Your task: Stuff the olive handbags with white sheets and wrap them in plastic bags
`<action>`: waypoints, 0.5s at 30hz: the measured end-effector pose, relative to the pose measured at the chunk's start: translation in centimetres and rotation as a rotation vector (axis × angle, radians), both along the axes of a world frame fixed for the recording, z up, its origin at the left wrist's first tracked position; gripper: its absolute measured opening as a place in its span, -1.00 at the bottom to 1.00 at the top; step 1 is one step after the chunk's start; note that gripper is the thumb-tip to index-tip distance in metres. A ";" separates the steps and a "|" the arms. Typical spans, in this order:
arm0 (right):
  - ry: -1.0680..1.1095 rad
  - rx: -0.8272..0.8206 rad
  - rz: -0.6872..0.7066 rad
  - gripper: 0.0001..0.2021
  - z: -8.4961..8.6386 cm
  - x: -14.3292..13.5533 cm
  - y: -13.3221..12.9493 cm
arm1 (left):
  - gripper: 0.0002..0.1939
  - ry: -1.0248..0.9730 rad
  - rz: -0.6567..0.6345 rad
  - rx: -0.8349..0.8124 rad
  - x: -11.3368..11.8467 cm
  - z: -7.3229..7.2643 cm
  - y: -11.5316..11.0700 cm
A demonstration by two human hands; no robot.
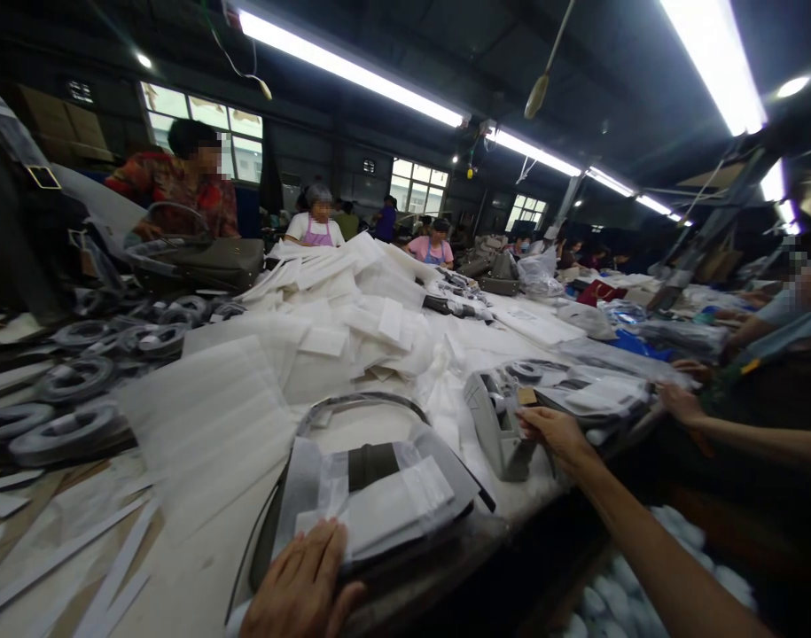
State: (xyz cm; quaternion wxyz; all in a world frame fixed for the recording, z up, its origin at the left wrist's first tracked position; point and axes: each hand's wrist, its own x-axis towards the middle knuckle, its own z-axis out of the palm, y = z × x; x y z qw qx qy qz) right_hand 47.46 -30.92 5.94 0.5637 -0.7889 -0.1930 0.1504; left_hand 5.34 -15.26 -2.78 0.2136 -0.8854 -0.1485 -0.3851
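A dark olive handbag (pixel 373 462) lies on the white table in front of me, its handle arched toward the far side. White foam sheets (pixel 405 501) and clear plastic partly cover it. My left hand (pixel 307 580) rests with fingers extended on the near left part of this wrapping. To the right stands a grey tape dispenser (pixel 491 425). At its right side my right hand (pixel 559 436) has thumb and fingers pinched together, beside a small brown piece (pixel 526 396). Whatever lies between those fingertips is too small to make out.
Foam sheets (pixel 352 301) pile up behind the handbag. Wrapped strap coils (pixel 79 377) lie at the left, near another bag (pixel 212 261). On the right, a co-worker's hand (pixel 681 403) is beside another wrapped bag (pixel 591 394). Several people work farther back.
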 end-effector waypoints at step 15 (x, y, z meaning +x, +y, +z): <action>-0.198 -0.293 0.305 -0.62 -1.4 -8.0 -2.0 | -0.63 0.033 0.035 -0.356 0.4 -0.3 -2.0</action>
